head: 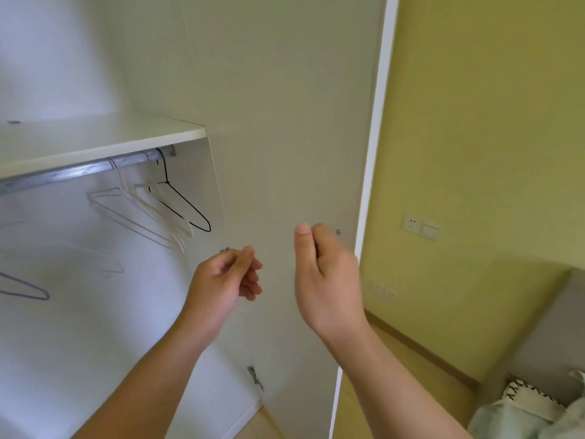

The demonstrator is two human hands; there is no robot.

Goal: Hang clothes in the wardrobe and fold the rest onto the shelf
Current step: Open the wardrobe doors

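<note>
- The wardrobe door (285, 137) stands open in front of you, its pale inner face towards you; every place below is given from it.
- The yellow wall (490, 122) lies to the right of the door, past its white edge.
- The wardrobe shelf (95, 137) runs off to the left of the door and ends against the wardrobe side next to it.
- The metal rail (79, 173) sits just under that shelf, also left of the door.
- A grey headboard (544, 337) is low and to the right of the door, and a heap of pale fabric (522, 419) lies below it; you cannot tell from here whether it is clothing.
- Your left hand (221, 280) is raised at the door's left edge, fingers loosely half-curled, holding nothing.
- Your right hand (323, 274) is raised in front of the door near its right edge, fingers curled in and thumb against the forefinger, gripping nothing.
- The white hangers (139, 213) and a black hanger (186, 207) hang bare on the rail, close to the door's left.
- A purple hanger (28, 288) is far left of the door, lower down.
- A wall socket (422, 228) is on the wall right of the door.
- A hinge (255, 378) is at the door's lower left.
</note>
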